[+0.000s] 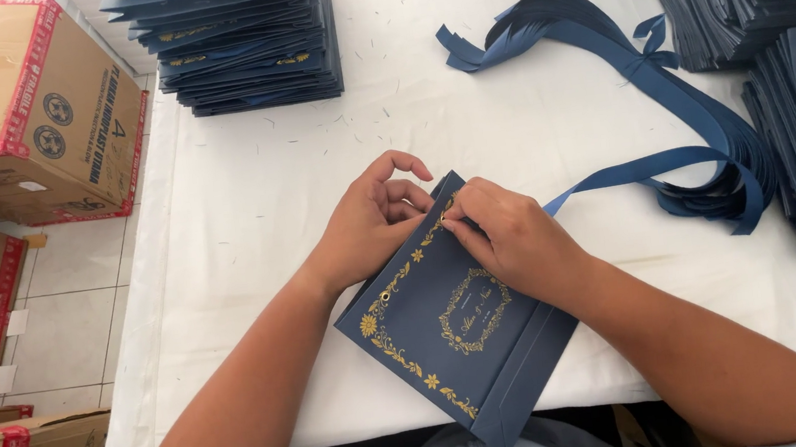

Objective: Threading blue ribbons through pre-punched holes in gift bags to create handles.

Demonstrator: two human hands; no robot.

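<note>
My right hand [508, 237] pinches the blue ribbon [648, 168] at the bag's [449, 336] upper eyelet; my left hand [373, 221] grips that edge alongside.

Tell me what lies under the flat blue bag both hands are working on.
The blue bag lies flat on the white table, its lower corner past the near edge. The left hand and right hand cover its top edge, so whatever lies under there is hidden.

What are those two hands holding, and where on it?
A flat navy paper bag with gold print. The left hand grips its top edge; the right hand pinches a blue ribbon at the bag's upper eyelet.
</note>
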